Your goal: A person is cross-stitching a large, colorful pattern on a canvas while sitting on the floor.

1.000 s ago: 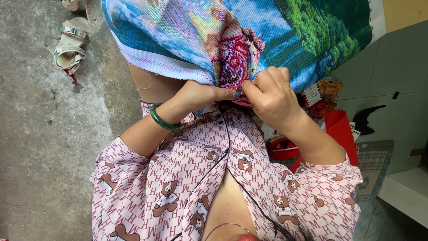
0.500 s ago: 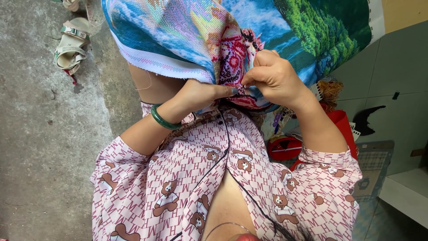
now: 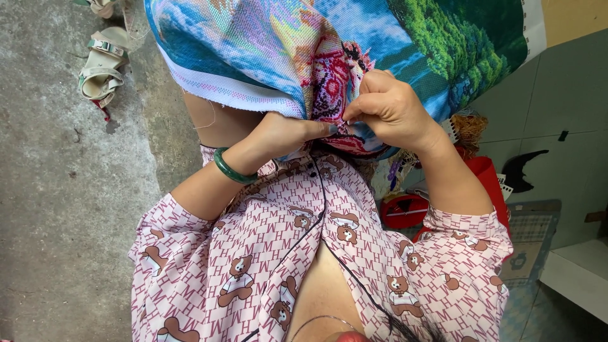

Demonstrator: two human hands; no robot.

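A large cross-stitch cloth (image 3: 266, 44), worked in blue, green and pink, hangs over my lap with its white woven edge toward me. My left hand (image 3: 285, 133), with a green bangle on the wrist, reaches under the cloth's lower fold and grips it, thumb pointing right. My right hand (image 3: 389, 107) sits on top of the cloth with its fingertips pinched together at the red and pink stitched patch, right beside my left thumb. Whatever is between the pinched fingertips is too small to make out.
Pale sandals (image 3: 101, 63) lie on the grey concrete floor (image 3: 57, 209) at the upper left. A red bag (image 3: 484, 174) with tangled threads sits at my right side. A grey wall (image 3: 557, 107) and a white ledge (image 3: 582, 272) stand at the right.
My right hand has moved up and left along the cloth, its fingers curling from a broad hold into a tight pinch at the stitched patch. My left hand has stayed put.
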